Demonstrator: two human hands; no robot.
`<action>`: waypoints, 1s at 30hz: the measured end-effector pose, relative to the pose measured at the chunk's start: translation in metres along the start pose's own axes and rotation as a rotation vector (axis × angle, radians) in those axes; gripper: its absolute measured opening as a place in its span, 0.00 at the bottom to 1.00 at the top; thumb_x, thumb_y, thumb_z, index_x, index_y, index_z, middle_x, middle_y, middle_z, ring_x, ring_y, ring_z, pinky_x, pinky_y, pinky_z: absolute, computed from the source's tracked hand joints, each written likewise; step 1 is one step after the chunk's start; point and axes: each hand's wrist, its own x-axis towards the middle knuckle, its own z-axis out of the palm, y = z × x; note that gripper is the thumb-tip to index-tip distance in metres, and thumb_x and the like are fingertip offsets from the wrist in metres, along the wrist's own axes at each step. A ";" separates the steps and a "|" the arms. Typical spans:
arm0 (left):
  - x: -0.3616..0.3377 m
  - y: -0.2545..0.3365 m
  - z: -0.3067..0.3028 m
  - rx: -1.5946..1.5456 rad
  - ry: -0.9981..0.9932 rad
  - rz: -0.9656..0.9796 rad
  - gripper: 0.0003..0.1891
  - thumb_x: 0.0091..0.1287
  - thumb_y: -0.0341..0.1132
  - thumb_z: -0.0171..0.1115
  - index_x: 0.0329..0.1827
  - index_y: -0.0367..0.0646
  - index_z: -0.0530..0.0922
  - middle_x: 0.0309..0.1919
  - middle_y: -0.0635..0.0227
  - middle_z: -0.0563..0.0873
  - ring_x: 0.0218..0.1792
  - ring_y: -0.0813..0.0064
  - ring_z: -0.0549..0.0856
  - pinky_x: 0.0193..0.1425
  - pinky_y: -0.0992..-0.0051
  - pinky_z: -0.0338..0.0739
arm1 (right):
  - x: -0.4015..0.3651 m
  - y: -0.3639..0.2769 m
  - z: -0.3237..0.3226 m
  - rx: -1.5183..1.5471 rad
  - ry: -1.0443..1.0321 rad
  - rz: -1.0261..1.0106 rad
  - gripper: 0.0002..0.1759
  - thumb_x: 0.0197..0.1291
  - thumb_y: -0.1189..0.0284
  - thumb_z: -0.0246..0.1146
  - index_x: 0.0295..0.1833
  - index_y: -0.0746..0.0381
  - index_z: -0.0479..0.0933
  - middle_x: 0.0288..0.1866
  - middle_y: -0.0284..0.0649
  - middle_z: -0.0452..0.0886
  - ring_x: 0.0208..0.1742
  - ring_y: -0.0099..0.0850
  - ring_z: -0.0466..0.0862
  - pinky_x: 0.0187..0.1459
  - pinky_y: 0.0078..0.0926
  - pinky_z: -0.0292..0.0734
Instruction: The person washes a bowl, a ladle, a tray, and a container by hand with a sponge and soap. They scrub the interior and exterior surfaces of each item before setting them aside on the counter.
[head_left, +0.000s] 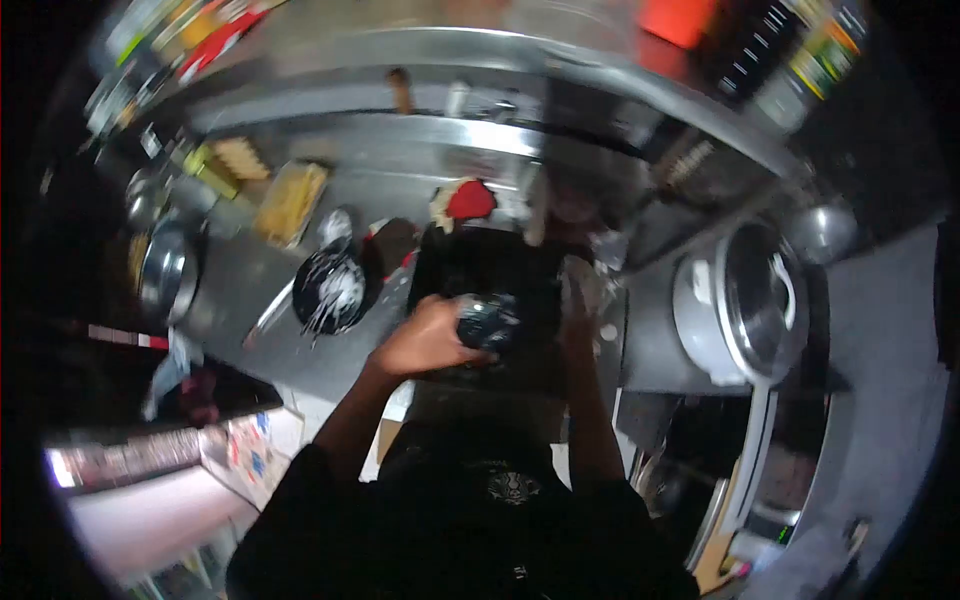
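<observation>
- The step in hand looks like handling a dark, glossy round thing (487, 325): the left hand (425, 340) holds it above the black surface (450, 265) in front of the person. Its exact kind is too blurred to tell.
- The left fingers are closed around the near-left side of the round thing, with the thumb along its lower edge. Whether it touches the black surface cannot be told.
- The right hand (577, 318) is at the right side of the black surface, apart from the round thing, beside a pale, see-through thing (581, 283). Blur hides its fingers, so whether they are apart, together or gripping cannot be told.
- As a judgement, only 1 of the 2 hands supports the round thing; moving it calls for a firm, level hold, since its shiny side could slip. Working on it with the right hand would call for bringing that hand across first.
- Left of the black surface, a black bowl (322, 302) with white streaks sits on the counter (238, 262), a yellow-filled tray (290, 205) beyond it. Bringing the round thing that way would call for clearance around the bowl.
- A red thing (472, 200) lies at the far edge of the black surface; a white pot (697, 310) with a see-through lid (757, 290) stands to the right.
</observation>
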 end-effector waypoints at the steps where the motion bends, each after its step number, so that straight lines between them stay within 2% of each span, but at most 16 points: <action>1: 0.001 0.000 -0.004 0.036 -0.102 -0.018 0.21 0.48 0.36 0.78 0.42 0.35 0.81 0.37 0.53 0.88 0.40 0.56 0.88 0.47 0.64 0.81 | -0.007 -0.005 0.001 -0.181 -0.071 -0.205 0.25 0.64 0.62 0.60 0.63 0.62 0.72 0.55 0.44 0.79 0.54 0.41 0.81 0.63 0.43 0.72; 2: 0.000 0.001 -0.004 0.066 -0.208 -0.033 0.20 0.48 0.36 0.77 0.41 0.35 0.81 0.36 0.53 0.87 0.39 0.53 0.87 0.47 0.62 0.81 | -0.016 -0.009 0.003 -0.266 -0.148 -0.359 0.25 0.64 0.63 0.60 0.63 0.62 0.72 0.55 0.44 0.79 0.54 0.41 0.81 0.63 0.43 0.72; 4: 0.004 -0.025 0.020 0.302 -0.156 0.120 0.21 0.48 0.38 0.76 0.41 0.35 0.82 0.33 0.48 0.86 0.35 0.52 0.86 0.44 0.62 0.81 | -0.037 -0.016 0.004 -0.301 -0.248 -0.501 0.25 0.64 0.64 0.59 0.64 0.62 0.71 0.56 0.45 0.79 0.55 0.42 0.80 0.63 0.44 0.71; 6: 0.007 -0.022 0.028 0.378 -0.229 0.038 0.19 0.49 0.39 0.76 0.37 0.35 0.82 0.34 0.47 0.85 0.37 0.48 0.85 0.44 0.59 0.80 | -0.044 -0.016 -0.005 -0.325 -0.284 -0.518 0.25 0.63 0.64 0.59 0.64 0.62 0.71 0.57 0.45 0.78 0.56 0.43 0.79 0.64 0.45 0.70; 8: 0.000 -0.037 0.039 0.254 -0.038 0.062 0.18 0.48 0.39 0.78 0.36 0.36 0.83 0.31 0.52 0.87 0.34 0.56 0.87 0.43 0.62 0.80 | -0.030 -0.007 -0.014 -0.368 -0.259 -0.407 0.25 0.63 0.65 0.58 0.65 0.62 0.70 0.57 0.46 0.77 0.56 0.44 0.78 0.64 0.46 0.69; 11: -0.020 -0.040 0.026 -0.376 -0.078 -0.260 0.22 0.43 0.43 0.82 0.35 0.39 0.83 0.31 0.61 0.86 0.37 0.67 0.86 0.47 0.68 0.79 | -0.015 0.005 -0.011 -0.416 -0.194 -0.211 0.26 0.63 0.66 0.58 0.65 0.63 0.69 0.58 0.47 0.76 0.58 0.46 0.77 0.65 0.48 0.68; 14: -0.031 -0.126 0.116 -0.534 0.254 -0.133 0.22 0.43 0.44 0.82 0.36 0.39 0.84 0.30 0.66 0.86 0.36 0.74 0.84 0.46 0.72 0.78 | -0.041 0.005 0.020 -0.399 -0.141 -0.170 0.26 0.63 0.68 0.57 0.66 0.63 0.69 0.59 0.48 0.75 0.59 0.47 0.76 0.65 0.49 0.66; 15: -0.029 -0.149 0.148 -0.543 0.307 -0.158 0.23 0.43 0.43 0.82 0.37 0.40 0.84 0.33 0.65 0.86 0.37 0.74 0.84 0.47 0.71 0.78 | -0.054 0.003 0.029 -0.382 -0.121 -0.180 0.26 0.63 0.68 0.57 0.66 0.63 0.68 0.60 0.49 0.75 0.59 0.48 0.76 0.66 0.50 0.66; 18: -0.035 -0.088 0.092 -0.658 0.211 -0.326 0.25 0.43 0.41 0.82 0.42 0.38 0.83 0.37 0.63 0.85 0.42 0.74 0.84 0.50 0.69 0.78 | -0.072 -0.004 0.037 -0.360 -0.087 -0.200 0.26 0.63 0.69 0.56 0.67 0.63 0.68 0.61 0.50 0.74 0.60 0.49 0.75 0.66 0.51 0.64; 20: -0.044 -0.081 0.073 -0.609 0.197 -0.420 0.27 0.43 0.39 0.81 0.45 0.36 0.82 0.39 0.58 0.86 0.44 0.69 0.85 0.51 0.67 0.79 | -0.063 -0.003 0.026 -0.368 -0.097 -0.191 0.27 0.63 0.70 0.56 0.67 0.63 0.67 0.61 0.50 0.73 0.61 0.50 0.74 0.67 0.52 0.63; 22: -0.044 -0.079 0.056 -0.421 0.105 -0.373 0.28 0.43 0.38 0.80 0.47 0.34 0.81 0.40 0.53 0.86 0.45 0.63 0.86 0.52 0.65 0.80 | -0.046 -0.003 0.013 -0.381 -0.130 -0.195 0.27 0.63 0.71 0.56 0.68 0.64 0.67 0.62 0.51 0.73 0.62 0.51 0.73 0.67 0.53 0.62; 23: -0.040 -0.079 0.047 -0.260 0.018 -0.275 0.29 0.43 0.38 0.79 0.48 0.34 0.81 0.40 0.50 0.85 0.46 0.59 0.85 0.52 0.64 0.80 | -0.042 -0.004 0.011 -0.378 -0.154 -0.237 0.27 0.62 0.71 0.55 0.68 0.64 0.66 0.62 0.51 0.72 0.62 0.52 0.73 0.67 0.53 0.62; 24: -0.036 -0.078 0.043 -0.102 -0.073 -0.174 0.29 0.42 0.38 0.78 0.48 0.33 0.80 0.41 0.47 0.85 0.47 0.55 0.85 0.52 0.63 0.80 | -0.040 -0.007 0.012 -0.372 -0.176 -0.296 0.27 0.62 0.72 0.55 0.68 0.64 0.66 0.63 0.52 0.72 0.63 0.52 0.72 0.68 0.54 0.62; 27: -0.023 -0.072 0.042 0.173 -0.199 -0.291 0.26 0.45 0.40 0.75 0.46 0.34 0.81 0.40 0.46 0.84 0.47 0.46 0.84 0.53 0.58 0.79 | -0.044 -0.022 0.033 -0.326 -0.249 -0.636 0.28 0.62 0.73 0.55 0.69 0.64 0.65 0.64 0.53 0.71 0.64 0.54 0.71 0.68 0.55 0.60; 28: -0.017 -0.073 0.042 0.162 -0.204 -0.272 0.24 0.46 0.41 0.74 0.44 0.35 0.81 0.39 0.47 0.84 0.46 0.46 0.84 0.52 0.57 0.79 | -0.046 -0.026 0.042 -0.303 -0.268 -0.781 0.28 0.62 0.73 0.54 0.69 0.64 0.65 0.64 0.53 0.71 0.64 0.54 0.71 0.68 0.56 0.60; 30: -0.007 -0.079 0.038 0.138 -0.211 -0.235 0.21 0.48 0.42 0.72 0.41 0.37 0.81 0.36 0.51 0.85 0.44 0.47 0.84 0.51 0.55 0.79 | -0.052 -0.024 0.050 -0.327 -0.258 -0.826 0.28 0.62 0.74 0.54 0.70 0.64 0.64 0.65 0.54 0.70 0.65 0.55 0.70 0.69 0.57 0.59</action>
